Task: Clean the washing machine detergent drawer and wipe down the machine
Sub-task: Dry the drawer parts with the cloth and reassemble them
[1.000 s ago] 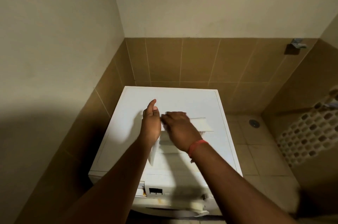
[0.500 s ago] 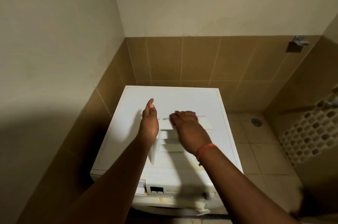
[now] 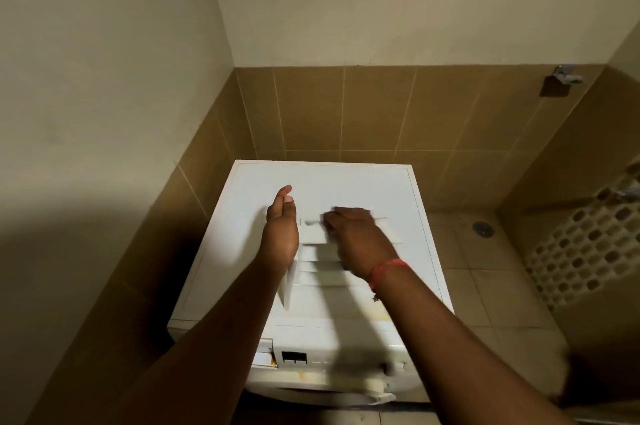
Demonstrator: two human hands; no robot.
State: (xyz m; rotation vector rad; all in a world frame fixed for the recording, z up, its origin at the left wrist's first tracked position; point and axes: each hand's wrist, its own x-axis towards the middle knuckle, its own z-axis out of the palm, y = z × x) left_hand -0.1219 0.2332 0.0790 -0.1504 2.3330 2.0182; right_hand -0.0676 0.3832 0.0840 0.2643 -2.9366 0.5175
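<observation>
A white washing machine (image 3: 346, 182) stands in the corner, seen from above. Its white detergent drawer (image 3: 318, 251) lies taken out on the machine's top. My left hand (image 3: 280, 230) stands on edge with straight fingers against the drawer's left side. My right hand (image 3: 356, 237), with a red wrist thread, is over the drawer's far compartment, fingers curled down into it. The fingertips are blurred, and whether they hold anything is hidden. The drawer's slot (image 3: 265, 353) at the front left of the machine is open and stained.
Tiled walls close in on the machine's left and back. To the right are a tiled floor with a drain (image 3: 482, 227), a wall tap (image 3: 564, 76) and a patterned panel (image 3: 588, 251). The round door (image 3: 329, 397) sits below the control panel (image 3: 294, 357).
My right hand has slid a little to the right across the drawer's far end. My left hand has stayed against the drawer's left side.
</observation>
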